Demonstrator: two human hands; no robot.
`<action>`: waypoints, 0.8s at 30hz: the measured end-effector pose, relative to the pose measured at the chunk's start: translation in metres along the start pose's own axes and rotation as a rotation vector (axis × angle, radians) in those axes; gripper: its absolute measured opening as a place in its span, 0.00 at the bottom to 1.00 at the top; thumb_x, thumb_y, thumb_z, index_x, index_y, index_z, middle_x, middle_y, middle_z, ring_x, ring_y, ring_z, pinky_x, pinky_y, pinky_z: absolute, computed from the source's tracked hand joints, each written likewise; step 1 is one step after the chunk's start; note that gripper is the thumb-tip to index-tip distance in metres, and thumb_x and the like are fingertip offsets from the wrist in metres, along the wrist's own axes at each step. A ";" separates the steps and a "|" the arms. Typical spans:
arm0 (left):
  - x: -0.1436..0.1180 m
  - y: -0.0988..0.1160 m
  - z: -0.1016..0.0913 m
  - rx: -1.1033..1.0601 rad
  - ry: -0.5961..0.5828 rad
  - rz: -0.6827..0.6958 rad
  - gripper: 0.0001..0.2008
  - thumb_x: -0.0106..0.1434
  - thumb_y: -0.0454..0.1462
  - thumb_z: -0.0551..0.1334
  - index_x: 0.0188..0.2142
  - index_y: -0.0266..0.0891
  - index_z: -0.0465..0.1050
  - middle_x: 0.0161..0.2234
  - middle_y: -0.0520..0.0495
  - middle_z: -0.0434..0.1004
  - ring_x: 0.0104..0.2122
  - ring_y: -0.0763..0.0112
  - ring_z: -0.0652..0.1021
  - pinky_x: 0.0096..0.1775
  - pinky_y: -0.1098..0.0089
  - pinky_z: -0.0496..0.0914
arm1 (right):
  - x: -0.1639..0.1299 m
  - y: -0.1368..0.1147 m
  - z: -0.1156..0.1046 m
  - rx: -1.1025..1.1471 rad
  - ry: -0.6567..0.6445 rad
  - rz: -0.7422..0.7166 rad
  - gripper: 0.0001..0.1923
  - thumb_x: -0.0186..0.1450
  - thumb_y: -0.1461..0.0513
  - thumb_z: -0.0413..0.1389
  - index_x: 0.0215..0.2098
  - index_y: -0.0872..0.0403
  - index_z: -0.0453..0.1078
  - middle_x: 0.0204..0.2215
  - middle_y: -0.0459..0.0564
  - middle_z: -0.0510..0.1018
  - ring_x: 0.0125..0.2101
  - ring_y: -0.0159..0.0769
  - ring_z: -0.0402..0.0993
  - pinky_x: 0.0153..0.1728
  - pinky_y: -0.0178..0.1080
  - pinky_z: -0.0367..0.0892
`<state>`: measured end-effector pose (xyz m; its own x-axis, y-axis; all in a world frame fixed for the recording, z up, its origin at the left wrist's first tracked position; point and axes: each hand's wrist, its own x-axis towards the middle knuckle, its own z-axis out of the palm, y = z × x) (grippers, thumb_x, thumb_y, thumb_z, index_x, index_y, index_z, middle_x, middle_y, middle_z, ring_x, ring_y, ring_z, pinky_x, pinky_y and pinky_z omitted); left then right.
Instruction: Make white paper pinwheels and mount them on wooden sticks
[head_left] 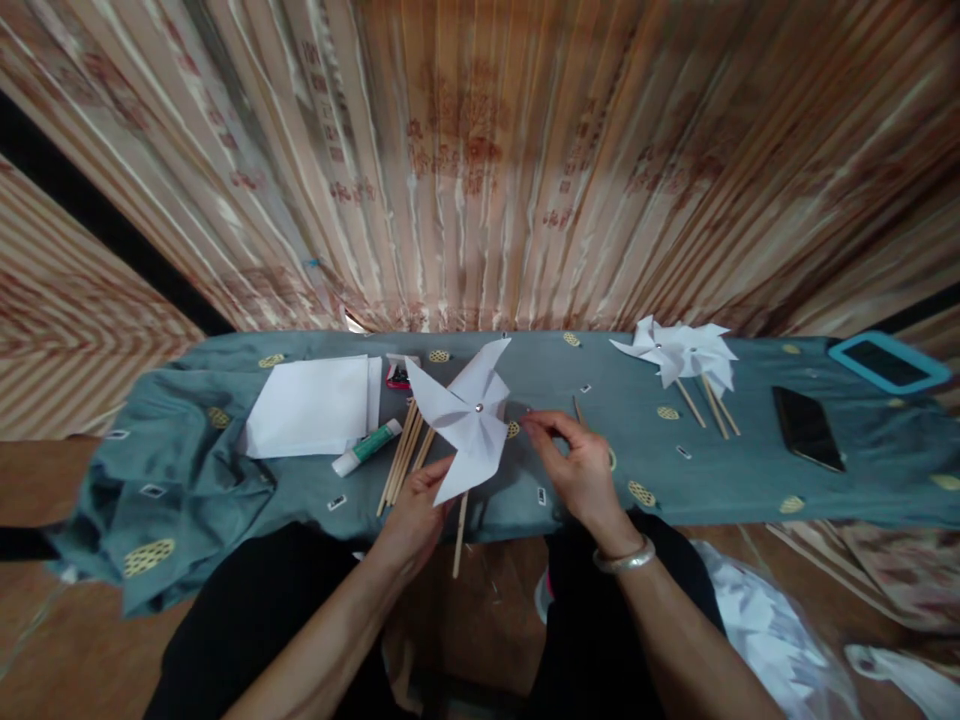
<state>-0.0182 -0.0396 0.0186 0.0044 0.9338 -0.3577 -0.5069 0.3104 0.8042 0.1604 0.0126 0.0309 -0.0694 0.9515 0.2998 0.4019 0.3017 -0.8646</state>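
Observation:
A white paper pinwheel (pixel 469 440) with a shiny pin head at its centre is held up over the cloth-covered table. My left hand (pixel 420 500) is closed on it from below, its fingertips partly hidden behind the paper blades. The pinwheel's wooden stick (pixel 460 535) points down towards my lap. To the right of the blades, apart from them, my right hand (pixel 574 460) is in a pinch; whatever is between the fingertips is too small to make out. Behind that hand, a thin pointed tool with a yellowish loop (pixel 612 459) is mostly covered.
Left of the pinwheel are white paper sheets (pixel 311 405), a glue stick (pixel 367 447), wooden sticks (pixel 401 455) and a small red box (pixel 396 372). Rightward lie other pinwheels (pixel 694 352), a black phone (pixel 808 428) and a blue-framed tablet (pixel 889 362). A clear bag of paper (pixel 769 620) sits below.

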 end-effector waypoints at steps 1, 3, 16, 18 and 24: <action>0.001 0.003 0.000 -0.015 0.011 0.017 0.14 0.37 0.40 0.77 0.23 0.36 0.80 0.25 0.43 0.81 0.35 0.60 0.79 0.38 0.68 0.71 | -0.003 -0.001 0.003 -0.006 -0.068 0.000 0.09 0.65 0.57 0.56 0.34 0.52 0.76 0.31 0.48 0.81 0.32 0.37 0.75 0.39 0.40 0.68; 0.002 0.008 0.001 -0.028 0.040 0.067 0.15 0.36 0.41 0.77 0.22 0.36 0.80 0.24 0.44 0.81 0.35 0.60 0.79 0.37 0.69 0.71 | -0.010 -0.004 0.011 0.047 -0.295 0.035 0.10 0.64 0.56 0.56 0.31 0.53 0.76 0.29 0.48 0.80 0.30 0.35 0.73 0.34 0.38 0.67; 0.005 0.011 -0.011 0.184 0.116 0.128 0.14 0.39 0.41 0.76 0.27 0.37 0.83 0.26 0.47 0.82 0.31 0.65 0.78 0.38 0.70 0.69 | -0.030 -0.004 0.048 0.219 -0.718 0.145 0.16 0.62 0.54 0.58 0.23 0.56 0.70 0.16 0.39 0.61 0.20 0.25 0.54 0.20 0.31 0.49; 0.005 0.009 -0.014 0.223 0.108 0.138 0.14 0.40 0.42 0.76 0.27 0.37 0.83 0.27 0.47 0.82 0.32 0.64 0.78 0.39 0.69 0.70 | -0.025 -0.004 0.040 0.225 -0.744 0.135 0.16 0.62 0.53 0.58 0.23 0.56 0.72 0.16 0.40 0.63 0.20 0.25 0.54 0.20 0.31 0.50; 0.005 0.006 -0.017 0.293 0.050 0.114 0.12 0.42 0.41 0.75 0.26 0.37 0.83 0.25 0.48 0.81 0.31 0.64 0.78 0.41 0.67 0.70 | 0.014 0.009 -0.006 0.286 -0.160 0.176 0.16 0.61 0.49 0.60 0.29 0.53 0.77 0.25 0.48 0.79 0.24 0.31 0.68 0.28 0.36 0.64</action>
<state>-0.0364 -0.0361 0.0136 -0.0845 0.9579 -0.2744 -0.2319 0.2490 0.9403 0.1686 0.0285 0.0297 -0.1728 0.9809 0.0893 0.1506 0.1159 -0.9818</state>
